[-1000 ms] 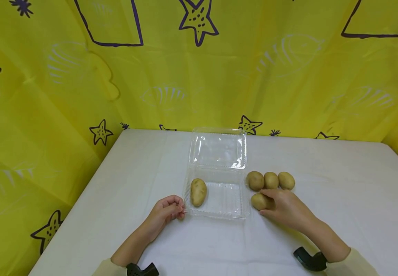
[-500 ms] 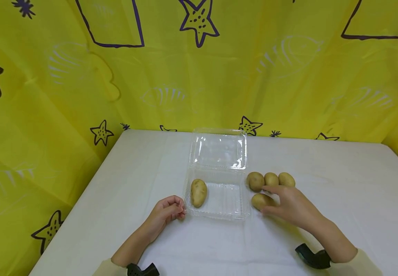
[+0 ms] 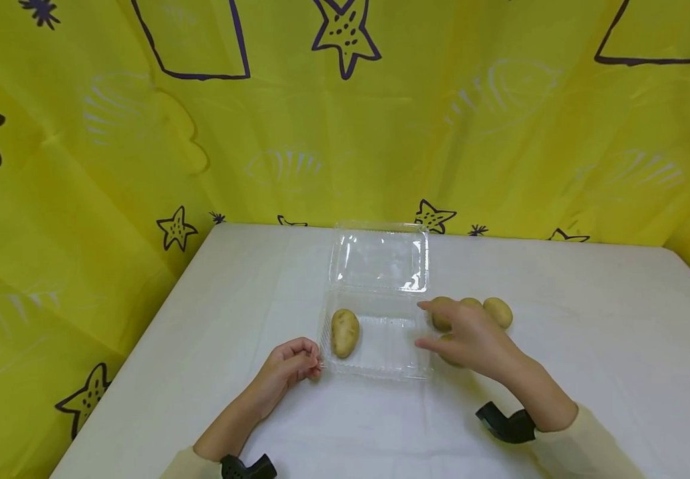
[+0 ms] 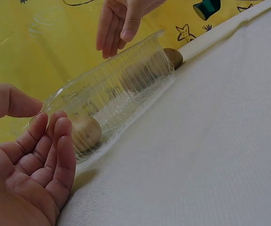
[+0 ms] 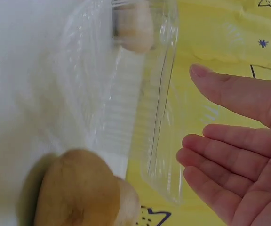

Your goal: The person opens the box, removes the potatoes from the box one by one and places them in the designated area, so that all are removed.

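Observation:
A clear plastic clamshell box (image 3: 380, 372) lies with its lid (image 3: 378, 261) folded back. One potato (image 3: 345, 333) rests inside, toward the left wall. My left hand (image 3: 289, 364) pinches the box's left front rim between thumb and fingertips, seen closely in the left wrist view. Over the loose potatoes, at the box's right side, hovers my right hand (image 3: 475, 336), thumb and fingers apart and holding nothing. It partly covers those potatoes; the rightmost potato (image 3: 498, 313) shows best. In the right wrist view a large potato (image 5: 76, 193) sits below the open palm (image 5: 248, 160).
The box and potatoes stand on a white-covered table (image 3: 249, 279). A yellow patterned curtain (image 3: 380, 146) hangs behind and along the left side. Dark wrist devices sit on both forearms, the right one (image 3: 508, 424) just above the table.
My right hand has let go of the front loose potato and moved left and a little up, to the box's right edge. My left hand stays at the rim.

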### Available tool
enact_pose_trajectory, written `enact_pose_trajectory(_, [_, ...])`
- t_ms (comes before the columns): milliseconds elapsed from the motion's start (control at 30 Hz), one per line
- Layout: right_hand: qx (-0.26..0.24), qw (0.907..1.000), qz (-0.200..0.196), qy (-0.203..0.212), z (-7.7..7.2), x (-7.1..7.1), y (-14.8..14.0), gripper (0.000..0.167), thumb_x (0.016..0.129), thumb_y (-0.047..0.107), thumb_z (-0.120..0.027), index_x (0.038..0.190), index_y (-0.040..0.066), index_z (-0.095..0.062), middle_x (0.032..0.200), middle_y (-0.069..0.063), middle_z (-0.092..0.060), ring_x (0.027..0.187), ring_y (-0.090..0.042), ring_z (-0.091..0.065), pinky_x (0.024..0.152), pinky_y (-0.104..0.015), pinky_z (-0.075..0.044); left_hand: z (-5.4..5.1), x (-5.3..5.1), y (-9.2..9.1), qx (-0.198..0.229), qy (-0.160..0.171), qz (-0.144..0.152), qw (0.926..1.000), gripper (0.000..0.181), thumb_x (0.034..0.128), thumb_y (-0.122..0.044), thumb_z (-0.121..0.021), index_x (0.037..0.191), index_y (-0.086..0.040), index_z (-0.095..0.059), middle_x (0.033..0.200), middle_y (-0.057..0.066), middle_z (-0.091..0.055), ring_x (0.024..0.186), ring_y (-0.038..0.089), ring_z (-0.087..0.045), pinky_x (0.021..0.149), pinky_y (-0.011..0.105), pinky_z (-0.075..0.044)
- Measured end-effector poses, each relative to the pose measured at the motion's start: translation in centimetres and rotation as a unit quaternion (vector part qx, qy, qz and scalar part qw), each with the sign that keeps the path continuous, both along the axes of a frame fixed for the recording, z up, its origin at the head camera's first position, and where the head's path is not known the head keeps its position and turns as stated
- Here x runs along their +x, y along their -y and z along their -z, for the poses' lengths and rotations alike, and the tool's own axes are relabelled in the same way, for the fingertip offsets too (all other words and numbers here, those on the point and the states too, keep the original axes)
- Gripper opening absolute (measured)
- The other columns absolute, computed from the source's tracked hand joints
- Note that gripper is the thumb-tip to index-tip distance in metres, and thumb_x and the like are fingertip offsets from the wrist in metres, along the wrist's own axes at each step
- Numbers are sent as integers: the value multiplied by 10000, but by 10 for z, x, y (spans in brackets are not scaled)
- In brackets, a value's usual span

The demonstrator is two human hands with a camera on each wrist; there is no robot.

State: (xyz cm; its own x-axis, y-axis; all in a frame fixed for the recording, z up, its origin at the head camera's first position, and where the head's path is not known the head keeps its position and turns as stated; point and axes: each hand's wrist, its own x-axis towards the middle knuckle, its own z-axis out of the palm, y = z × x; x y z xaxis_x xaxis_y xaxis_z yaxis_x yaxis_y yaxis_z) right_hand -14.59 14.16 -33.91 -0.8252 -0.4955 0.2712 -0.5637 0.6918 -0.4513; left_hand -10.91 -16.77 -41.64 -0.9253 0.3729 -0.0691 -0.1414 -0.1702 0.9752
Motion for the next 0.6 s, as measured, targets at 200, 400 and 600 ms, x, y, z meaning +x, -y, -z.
enact_pose_trajectory(200, [-114, 9989, -270, 369, 2, -7, 19, 510, 720, 219, -778, 1138, -23, -613, 997, -132, -654, 853, -243, -602, 795, -404, -476, 0, 0, 0, 0, 9, 12, 10000, 34, 861, -34, -489, 845, -61, -503, 821, 48, -546, 770, 122, -555, 716, 242, -473])
enact_pose_trajectory(400, [-226, 9979, -553, 250, 13, -9, 36, 525, 703, 207, -790, 1138, -24, -610, 1034, -125, -653, 901, -222, -620, 806, -379, -483, 1, -1, 0, -3, -22, 8, 10000, 45, 860, -26, -478, 845, -60, -504, 818, 49, -548, 766, 123, -554, 713, 241, -474])
enact_pose_trajectory(600, [-349, 9936, -874, 630, 22, -8, 50, 540, 728, 171, -768, 1176, -54, -569, 1133, -153, -609, 1062, -269, -563, 877, -395, -447, 1, -2, -1, 6, -3, 2, 10000, 47, 857, -24, -476, 850, -60, -505, 815, 45, -549, 763, 119, -555, 716, 243, -476])
